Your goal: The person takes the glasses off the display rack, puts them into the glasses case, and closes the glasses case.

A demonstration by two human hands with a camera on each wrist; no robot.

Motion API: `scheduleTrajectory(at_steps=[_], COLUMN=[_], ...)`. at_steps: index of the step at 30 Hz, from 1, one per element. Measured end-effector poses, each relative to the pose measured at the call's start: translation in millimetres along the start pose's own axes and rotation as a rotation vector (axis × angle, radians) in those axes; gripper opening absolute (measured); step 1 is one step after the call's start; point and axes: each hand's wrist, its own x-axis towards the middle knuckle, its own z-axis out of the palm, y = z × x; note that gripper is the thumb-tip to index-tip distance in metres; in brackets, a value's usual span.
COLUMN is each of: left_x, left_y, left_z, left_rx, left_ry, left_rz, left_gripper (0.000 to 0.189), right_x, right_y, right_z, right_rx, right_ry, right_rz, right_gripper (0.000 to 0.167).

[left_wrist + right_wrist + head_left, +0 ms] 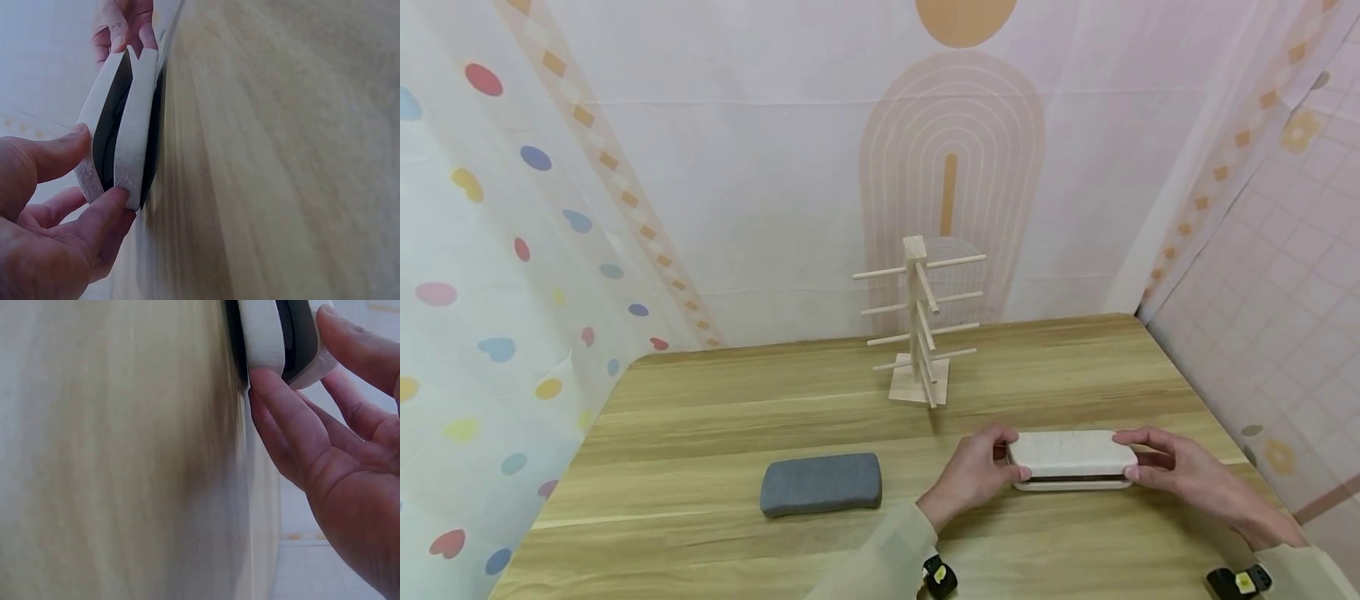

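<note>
A white glasses case lies on the right part of the table, its lid parted a little from the base along the front. My left hand grips its left end, with the thumb on the lid in the left wrist view and fingers at the base. At the other end, my right hand holds the case the same way. Through the gap in the left wrist view, a dark interior shows; what lies inside cannot be told. A closed grey glasses case rests left of my left hand.
Behind the cases stands a wooden rack with several thin pegs on a square base. The wooden table ends at a patterned curtain at the back and on both sides.
</note>
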Motion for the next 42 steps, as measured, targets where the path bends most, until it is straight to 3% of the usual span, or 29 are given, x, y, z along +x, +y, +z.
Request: scheduleTrajectory(at_steps=[8, 21, 26, 33, 36, 42], left_x=[-0.8, -0.1, 1.0, 1.4, -1.8, -17.3], left_y=[-1.3, 1.1, 1.0, -0.4, -1.0, 0.2], left_z=[1.4, 2.2, 3.1, 1.8, 1.0, -3.9], left_rx=[0.03, 0.061, 0.122, 0.132, 0.109, 0.009], left_ry=[0.007, 0.021, 0.022, 0.005, 0.0, 0.012], left_rz=[0.006, -0.054, -0.036, -0.014, -0.009, -0.022], left_gripper=[0.042, 0.047, 0.051, 0.053, 0.053, 0.061], right_x=[0.6, 3.4, 6.6, 11.7, 11.6, 10.6], right_y=[-2, -2, -2, -4, -8, -17], right_z=[2, 5, 5, 8, 10, 11], right_rx=[-0.039, -0.114, -0.144, -0.234, -0.247, -0.389], right_ry=[0.016, 0.059, 0.043, 0.026, 0.064, 0.228], right_rz=[0.015, 0.057, 0.066, 0.031, 0.06, 0.106], right_gripper=[0.042, 0.042, 0.043, 0.04, 0.04, 0.042])
